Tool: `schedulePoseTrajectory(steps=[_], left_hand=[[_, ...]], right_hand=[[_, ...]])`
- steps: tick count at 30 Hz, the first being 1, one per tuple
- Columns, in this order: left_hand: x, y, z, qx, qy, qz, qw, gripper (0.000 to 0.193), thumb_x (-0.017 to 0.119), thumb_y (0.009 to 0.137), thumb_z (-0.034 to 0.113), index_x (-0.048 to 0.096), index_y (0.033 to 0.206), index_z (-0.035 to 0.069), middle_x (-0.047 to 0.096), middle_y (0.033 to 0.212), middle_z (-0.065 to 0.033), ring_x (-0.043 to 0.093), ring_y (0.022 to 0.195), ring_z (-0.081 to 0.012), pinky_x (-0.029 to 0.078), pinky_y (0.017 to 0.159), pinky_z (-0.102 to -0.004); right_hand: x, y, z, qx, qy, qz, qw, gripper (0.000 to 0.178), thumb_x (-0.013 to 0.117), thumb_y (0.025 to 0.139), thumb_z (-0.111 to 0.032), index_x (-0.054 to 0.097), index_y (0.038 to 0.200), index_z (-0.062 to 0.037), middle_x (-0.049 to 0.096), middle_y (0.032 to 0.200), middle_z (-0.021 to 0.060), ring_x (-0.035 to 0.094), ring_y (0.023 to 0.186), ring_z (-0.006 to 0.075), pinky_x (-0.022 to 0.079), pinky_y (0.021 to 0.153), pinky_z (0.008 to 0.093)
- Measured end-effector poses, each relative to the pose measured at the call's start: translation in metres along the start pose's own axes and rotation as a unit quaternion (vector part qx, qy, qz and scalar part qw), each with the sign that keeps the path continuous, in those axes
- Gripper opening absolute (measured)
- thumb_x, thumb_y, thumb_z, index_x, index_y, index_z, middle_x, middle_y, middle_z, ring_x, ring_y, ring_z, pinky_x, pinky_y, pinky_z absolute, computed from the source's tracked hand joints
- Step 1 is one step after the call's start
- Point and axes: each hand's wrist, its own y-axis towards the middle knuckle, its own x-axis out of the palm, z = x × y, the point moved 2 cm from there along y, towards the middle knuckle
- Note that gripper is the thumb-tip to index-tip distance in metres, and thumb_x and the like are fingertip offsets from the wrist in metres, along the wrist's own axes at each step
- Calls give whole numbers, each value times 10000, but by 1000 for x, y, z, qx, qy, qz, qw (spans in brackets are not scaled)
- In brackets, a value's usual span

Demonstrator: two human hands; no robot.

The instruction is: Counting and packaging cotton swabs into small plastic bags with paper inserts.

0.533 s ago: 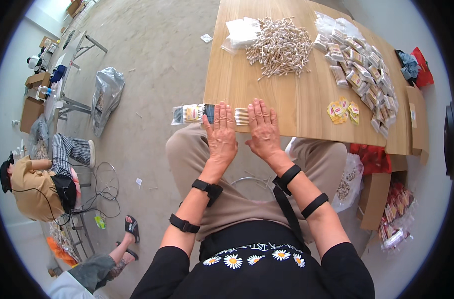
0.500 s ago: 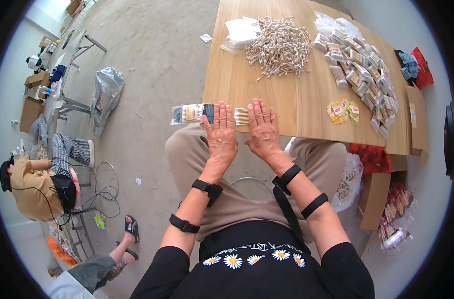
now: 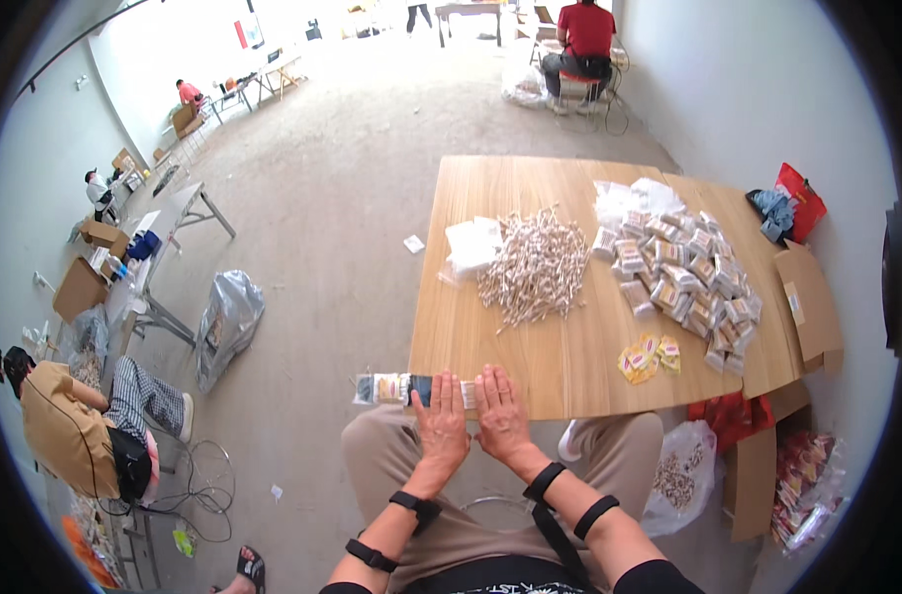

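Tabletop [image 3: 530, 346]: a wooden surface with its near edge running just under both hands. The broad middle and left of it are bare, giving free room to slide things forward; the right side and far half are crowded.

Stock on it, by bulk: a large heap of small filled packets [image 3: 683, 282] at the right, reaching close to the right edge; a loose pile of pale sticks [image 3: 535, 267] at centre, with a stack of clear bags [image 3: 471, 246] touching its left side; a few yellow sachets [image 3: 649, 356] near the front right. Judged from these, much loose material remains unpacked, while a fair count of packets already lies finished.

Item in hand: a row of flat packets [image 3: 386, 388] lying along the near edge, its left end overhanging the tabletop corner above the floor; a slip off that edge looks possible.

Left hand [image 3: 441, 421] lies flat, fingers spread, pressing on the row. Right hand [image 3: 500, 416] lies flat beside it, palm down, gripping nothing. The two hands are almost touching.
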Motion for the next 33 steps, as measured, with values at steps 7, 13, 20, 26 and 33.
schedulePoseTrajectory(steps=[7,13,20,26,33], left_hand=[[11,8,8,33,3,43,999,970,768,687,214,313,1521,18,254,1606,-165,175,1518,-297,39,1171,-639],[14,5,9,33,23,43,998,839,678,745,134,341,1506,25,285,1592,-156,184,1518,-291,34,1170,-638],[19,3,9,25,6,59,998,785,668,766,122,364,1481,7,336,1562,-149,242,1491,-297,74,1153,-661],[-46,-15,1,-14,-196,105,975,781,793,739,154,425,1398,-48,494,1394,-212,458,1324,-353,376,1095,-408],[-8,-58,-60,-384,-719,68,575,417,766,866,269,594,1157,26,628,1018,-67,616,920,-163,511,800,-320]], right_hand=[[-5,6,2,0,-9,-13,1000,936,782,651,-220,364,1434,78,313,1531,276,246,1467,408,193,1208,492],[-6,1,2,8,-22,-35,999,957,785,665,-270,355,1456,55,294,1551,256,217,1479,402,173,1197,537],[10,0,3,-13,-36,-43,998,973,782,670,-288,343,1476,35,278,1565,249,212,1483,396,187,1185,537],[-3,8,5,-4,-13,-49,999,1016,793,664,-248,294,1505,25,235,1590,246,182,1498,402,178,1193,529],[-20,10,-1,32,31,-104,994,997,797,677,-210,285,1497,35,244,1588,224,183,1502,374,175,1213,490]])
